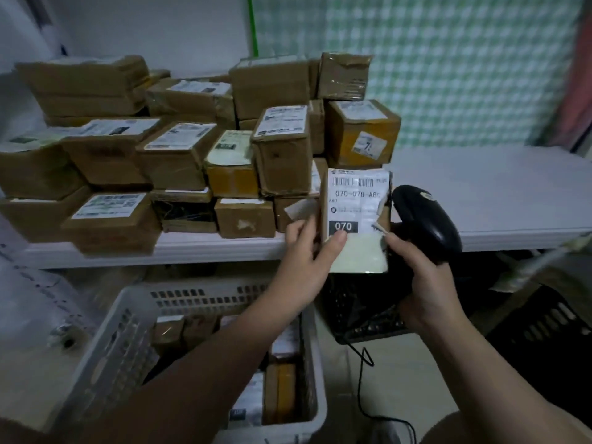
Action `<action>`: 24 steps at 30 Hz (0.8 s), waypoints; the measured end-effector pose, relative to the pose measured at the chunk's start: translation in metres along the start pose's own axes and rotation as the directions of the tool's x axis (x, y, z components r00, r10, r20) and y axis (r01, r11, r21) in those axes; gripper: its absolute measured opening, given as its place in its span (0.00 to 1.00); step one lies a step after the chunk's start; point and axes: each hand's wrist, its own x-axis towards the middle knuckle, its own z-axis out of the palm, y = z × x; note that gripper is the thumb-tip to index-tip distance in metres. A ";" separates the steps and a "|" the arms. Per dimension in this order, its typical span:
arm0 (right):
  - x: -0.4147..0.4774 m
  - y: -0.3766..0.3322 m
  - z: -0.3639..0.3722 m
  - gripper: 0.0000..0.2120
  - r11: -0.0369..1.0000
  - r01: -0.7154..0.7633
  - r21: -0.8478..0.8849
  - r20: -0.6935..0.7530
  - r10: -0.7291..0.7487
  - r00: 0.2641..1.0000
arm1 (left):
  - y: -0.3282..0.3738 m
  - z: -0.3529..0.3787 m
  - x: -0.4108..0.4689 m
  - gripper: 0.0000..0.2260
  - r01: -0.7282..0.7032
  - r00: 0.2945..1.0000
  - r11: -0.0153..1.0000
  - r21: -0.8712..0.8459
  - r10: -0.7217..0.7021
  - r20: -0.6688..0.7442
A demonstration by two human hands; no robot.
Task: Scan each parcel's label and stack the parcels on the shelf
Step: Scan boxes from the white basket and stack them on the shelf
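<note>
My left hand (304, 261) grips a small parcel (355, 251) upright in front of the shelf edge, thumb on its white label marked 070. The label's barcode faces me. My right hand (426, 283) holds a black handheld scanner (426, 216) just right of the parcel, its head close to the label's edge. Behind, the white shelf (480, 193) carries several brown cardboard parcels (282, 149) stacked in two or three layers across its left half.
A white slotted basket (134, 318) with more parcels stands below on the left. A black crate (362, 312) sits under the scanner, whose cable (365, 379) trails down. A checked green curtain (448, 68) hangs behind the shelf's bare right half.
</note>
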 end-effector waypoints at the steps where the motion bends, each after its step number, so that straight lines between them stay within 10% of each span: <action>1: 0.006 -0.006 -0.005 0.18 1.000 -0.009 0.000 -0.013 0.009 1.000 | 0.005 0.007 0.011 0.20 -0.015 0.999 0.999 0.033 0.014 0.029; 7: 0.057 -0.015 -0.032 0.14 0.986 -0.149 -0.069 -0.021 0.148 0.989 | 0.011 0.030 0.045 0.42 -0.167 0.976 0.937 0.306 0.113 0.184; 14: 0.091 0.010 -0.036 0.04 0.964 -0.100 -0.248 -0.237 0.040 0.971 | 0.002 0.038 0.075 0.21 -0.318 0.944 0.638 0.701 0.282 0.171; 24: 0.105 0.015 -0.035 0.04 0.969 -0.114 -0.221 -0.121 0.089 0.989 | -0.003 0.032 0.104 0.07 -0.288 0.835 0.324 0.901 0.545 0.071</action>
